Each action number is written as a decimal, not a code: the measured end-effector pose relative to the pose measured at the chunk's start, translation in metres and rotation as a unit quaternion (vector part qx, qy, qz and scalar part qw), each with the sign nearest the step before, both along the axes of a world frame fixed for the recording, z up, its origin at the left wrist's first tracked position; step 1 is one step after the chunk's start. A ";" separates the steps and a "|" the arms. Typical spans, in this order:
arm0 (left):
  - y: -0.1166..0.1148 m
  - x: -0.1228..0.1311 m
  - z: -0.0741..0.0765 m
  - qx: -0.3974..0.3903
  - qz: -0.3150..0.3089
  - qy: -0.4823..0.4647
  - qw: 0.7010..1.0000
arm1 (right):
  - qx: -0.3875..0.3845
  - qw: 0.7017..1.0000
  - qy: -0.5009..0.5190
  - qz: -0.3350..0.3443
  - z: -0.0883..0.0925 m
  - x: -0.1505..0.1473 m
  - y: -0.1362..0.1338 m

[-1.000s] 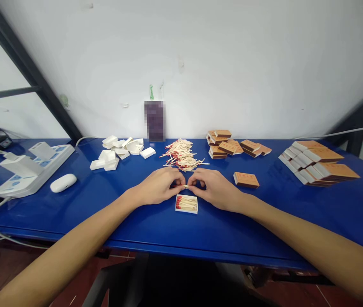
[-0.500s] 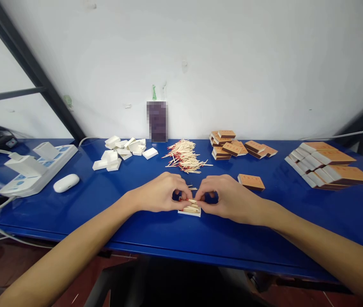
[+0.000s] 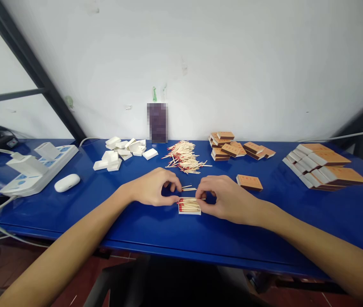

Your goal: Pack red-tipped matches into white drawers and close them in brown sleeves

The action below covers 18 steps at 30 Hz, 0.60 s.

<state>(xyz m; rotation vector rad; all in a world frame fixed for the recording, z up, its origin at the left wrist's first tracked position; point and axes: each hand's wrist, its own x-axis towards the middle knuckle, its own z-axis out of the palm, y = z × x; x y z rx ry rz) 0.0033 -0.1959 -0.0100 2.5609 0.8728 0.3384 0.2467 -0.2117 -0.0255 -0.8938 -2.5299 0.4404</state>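
A small white matchbox tray [image 3: 190,213] sits on the blue table, with red-headed matches [image 3: 189,207] lying side by side in it, heads to the left. My right hand [image 3: 223,196] is at the tray's right end, thumb and forefinger pinched on the tail of a match lying across the top of the others. My left hand [image 3: 156,187] is at the tray's left end, its thumb tip close to the match heads and its fingers apart from the thumb. Just behind the tray, a few loose matches [image 3: 188,189] lie on the table.
Behind lies a heap of matches [image 3: 184,155]. White trays [image 3: 127,149] are piled back left; orange matchbox sleeves [image 3: 229,147] back right. One matchbox [image 3: 249,182] lies nearer, and stacked matchboxes [image 3: 325,166] stand far right. A power strip [image 3: 41,170] and white case [image 3: 67,183] are left.
My left hand has drawn back to the left and its fingers have opened away from the tray. More of the matches in the tray now shows. My right hand has stayed nearly in place.
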 end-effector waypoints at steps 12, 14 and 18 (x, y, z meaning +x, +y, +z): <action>0.002 0.000 -0.004 -0.029 -0.015 -0.026 0.999 | 0.016 1.000 0.014 0.017 -0.004 -0.001 0.001; 0.001 0.003 -0.004 -0.026 -0.017 -0.028 0.999 | 0.023 0.999 0.016 0.019 -0.005 -0.001 0.002; -0.001 0.006 -0.004 -0.019 -0.016 -0.021 0.999 | 0.025 0.999 0.012 0.028 -0.006 0.000 0.004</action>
